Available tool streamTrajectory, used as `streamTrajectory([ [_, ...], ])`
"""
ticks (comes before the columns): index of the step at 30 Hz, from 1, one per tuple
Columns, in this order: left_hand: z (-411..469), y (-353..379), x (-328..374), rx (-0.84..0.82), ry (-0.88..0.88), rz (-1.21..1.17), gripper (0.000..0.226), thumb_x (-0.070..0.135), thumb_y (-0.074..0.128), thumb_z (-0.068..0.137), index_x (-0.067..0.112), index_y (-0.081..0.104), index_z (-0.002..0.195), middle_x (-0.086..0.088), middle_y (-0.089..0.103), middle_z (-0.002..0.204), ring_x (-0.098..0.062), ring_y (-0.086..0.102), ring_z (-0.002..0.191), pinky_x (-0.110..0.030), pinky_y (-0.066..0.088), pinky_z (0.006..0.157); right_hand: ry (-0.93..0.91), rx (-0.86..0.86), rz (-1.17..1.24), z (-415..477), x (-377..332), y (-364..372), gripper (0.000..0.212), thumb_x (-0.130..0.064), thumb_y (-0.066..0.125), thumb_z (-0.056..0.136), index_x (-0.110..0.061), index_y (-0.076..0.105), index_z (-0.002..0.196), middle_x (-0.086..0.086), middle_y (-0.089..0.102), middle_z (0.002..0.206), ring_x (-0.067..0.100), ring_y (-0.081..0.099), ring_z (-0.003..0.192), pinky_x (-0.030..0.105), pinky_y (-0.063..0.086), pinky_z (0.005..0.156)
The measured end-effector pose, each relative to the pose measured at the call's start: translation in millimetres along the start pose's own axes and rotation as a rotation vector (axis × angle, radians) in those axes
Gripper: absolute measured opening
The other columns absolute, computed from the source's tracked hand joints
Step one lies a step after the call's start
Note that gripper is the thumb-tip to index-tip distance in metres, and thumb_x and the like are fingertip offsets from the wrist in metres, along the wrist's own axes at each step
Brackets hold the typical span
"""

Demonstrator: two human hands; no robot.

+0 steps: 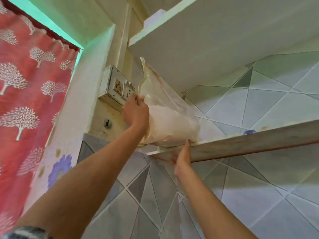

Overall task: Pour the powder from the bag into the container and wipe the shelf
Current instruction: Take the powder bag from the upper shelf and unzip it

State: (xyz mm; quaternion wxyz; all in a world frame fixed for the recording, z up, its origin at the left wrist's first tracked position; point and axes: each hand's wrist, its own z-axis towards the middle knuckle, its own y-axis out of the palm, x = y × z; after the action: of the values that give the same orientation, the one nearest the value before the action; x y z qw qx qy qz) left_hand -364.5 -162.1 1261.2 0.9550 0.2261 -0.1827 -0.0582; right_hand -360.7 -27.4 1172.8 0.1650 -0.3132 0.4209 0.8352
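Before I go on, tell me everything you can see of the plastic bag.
The bag is clear, thin, crumpled plastic, its lower half filled with white powder, its slack top rising toward the upper shelf. It sits at the left end of the lower shelf. The left hand grips its left side; the right hand reaches up by its base.

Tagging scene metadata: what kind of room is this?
Probably a home kitchen or pantry corner: tiled wall, a shelf holding a clear bag of powder, socket plate, red curtain.
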Motion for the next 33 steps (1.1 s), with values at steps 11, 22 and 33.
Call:
streamTrajectory([
  [11, -34, -90, 26, 0.093, 0.118, -0.069, 0.021, 0.022, 0.049, 0.095, 0.008, 0.055, 0.082, 0.006, 0.046, 0.062, -0.020, 0.045, 0.069, -0.024, 0.024, 0.054, 0.122, -0.288, 0.755, -65, -26, 35, 0.070, -0.073, 0.023, 0.084, -0.031, 0.051, 0.132, 0.005, 0.056, 0.135, 0.028, 0.058, 0.104, 0.047, 0.043, 0.101],
  [22, -128, -156, 108, 0.038, 0.080, -0.096, 0.021, 0.020, 0.053, 0.092, 0.009, 0.052, 0.074, 0.004, 0.046, 0.060, -0.011, 0.036, 0.057, -0.017, 0.032, 0.056, 0.204, -0.303, 0.696, -162, -38, -54, 0.076, -0.079, 0.019, 0.080, -0.035, 0.049, 0.133, 0.004, 0.056, 0.134, 0.030, 0.056, 0.113, 0.040, 0.050, 0.083],
  [33, -310, -193, 145, -0.100, -0.165, -0.055, 0.023, 0.032, 0.051, 0.090, 0.022, 0.051, 0.069, 0.001, 0.051, 0.060, -0.021, 0.047, 0.059, -0.034, 0.039, 0.054, 0.355, 0.017, 0.577, -269, -20, -243, 0.070, -0.069, 0.016, 0.088, -0.027, 0.047, 0.135, 0.005, 0.058, 0.129, 0.026, 0.059, 0.097, 0.032, 0.052, 0.073],
])
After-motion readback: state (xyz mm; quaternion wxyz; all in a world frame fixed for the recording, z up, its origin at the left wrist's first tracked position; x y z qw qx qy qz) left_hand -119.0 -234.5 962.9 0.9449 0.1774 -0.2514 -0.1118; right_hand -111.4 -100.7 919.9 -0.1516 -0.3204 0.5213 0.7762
